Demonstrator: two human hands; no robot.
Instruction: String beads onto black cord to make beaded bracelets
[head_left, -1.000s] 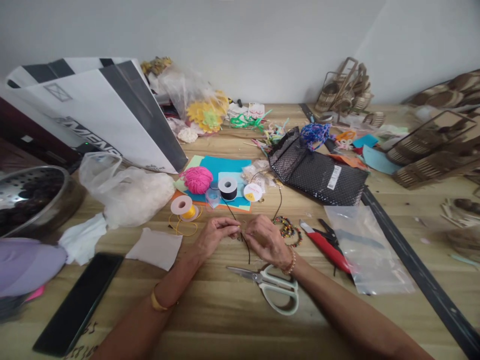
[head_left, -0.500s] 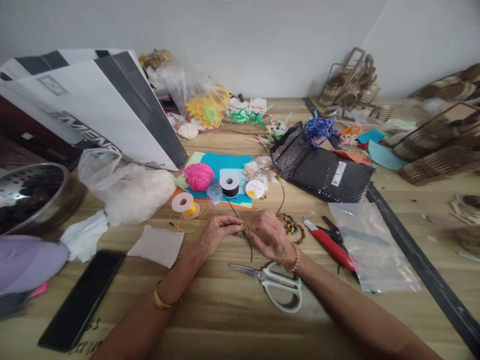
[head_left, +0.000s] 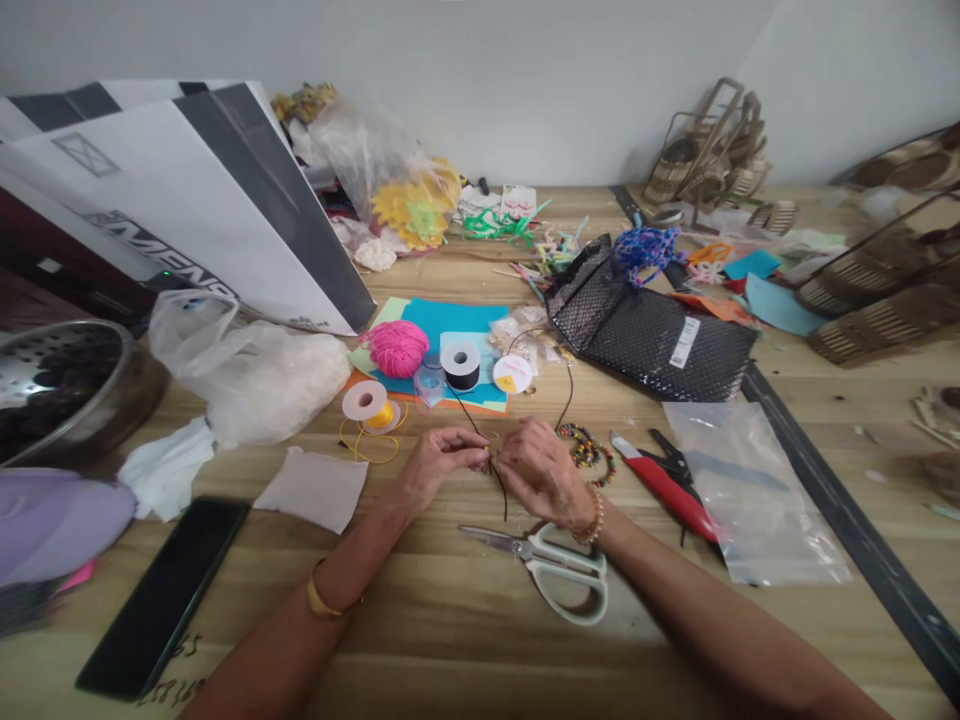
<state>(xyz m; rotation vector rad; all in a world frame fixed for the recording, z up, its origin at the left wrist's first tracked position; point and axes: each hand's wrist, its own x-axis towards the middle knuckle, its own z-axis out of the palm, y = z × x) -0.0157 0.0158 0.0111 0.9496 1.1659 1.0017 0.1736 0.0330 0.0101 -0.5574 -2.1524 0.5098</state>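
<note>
Pinched between the thumb and fingers of my left hand (head_left: pixel 444 464) is a black cord (head_left: pixel 501 495), its loose end hanging toward the table. A small yellowish bit shows at these fingertips, too small to name. My right hand (head_left: pixel 544 472) is curled close beside it, fingertips almost meeting the left ones; what they grip is hidden. From the black cord spool (head_left: pixel 460 366) a strand runs down to my left fingers, and another stretch curves behind my right hand. Scissors (head_left: pixel 551 565) with pale handles lie below my hands. Beaded bracelets (head_left: pixel 589 455) rest beside my right wrist.
Left of my hands are a yellow cord spool (head_left: pixel 371 406), pink yarn ball (head_left: pixel 398 348), beige pouch (head_left: pixel 313 489) and phone (head_left: pixel 165 598). Red-handled pliers (head_left: pixel 667 490), a clear plastic bag (head_left: pixel 757 500) and a black bubble mailer (head_left: pixel 660 340) lie to the right.
The camera view has shifted slightly. Both hands keep nearly the same pose, fingertips together at the black cord.
</note>
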